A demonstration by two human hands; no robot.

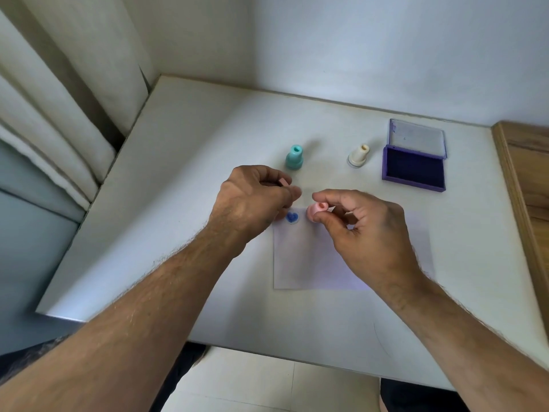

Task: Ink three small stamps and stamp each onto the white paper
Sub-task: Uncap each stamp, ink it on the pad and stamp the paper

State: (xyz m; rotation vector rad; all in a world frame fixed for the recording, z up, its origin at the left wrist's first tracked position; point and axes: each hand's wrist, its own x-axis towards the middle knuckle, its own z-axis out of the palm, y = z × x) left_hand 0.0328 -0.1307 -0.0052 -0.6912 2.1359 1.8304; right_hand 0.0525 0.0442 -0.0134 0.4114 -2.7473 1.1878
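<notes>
My right hand [368,230] pinches a small pink stamp [317,212] between thumb and fingers, just above the top edge of the white paper [312,263]. A blue heart print [292,217] marks the paper's upper left corner. My left hand [252,200] hovers over that corner with curled fingers and holds a small pink piece [284,182], partly hidden. A teal stamp [295,157] and a cream stamp [358,156] stand upright farther back. The purple ink pad [414,172] lies open at the right, lid up.
The white table [184,203] meets a wall at the back and a curtain [59,99] at the left. A wooden surface [525,179] borders the table's right side. The near table edge runs below my forearms.
</notes>
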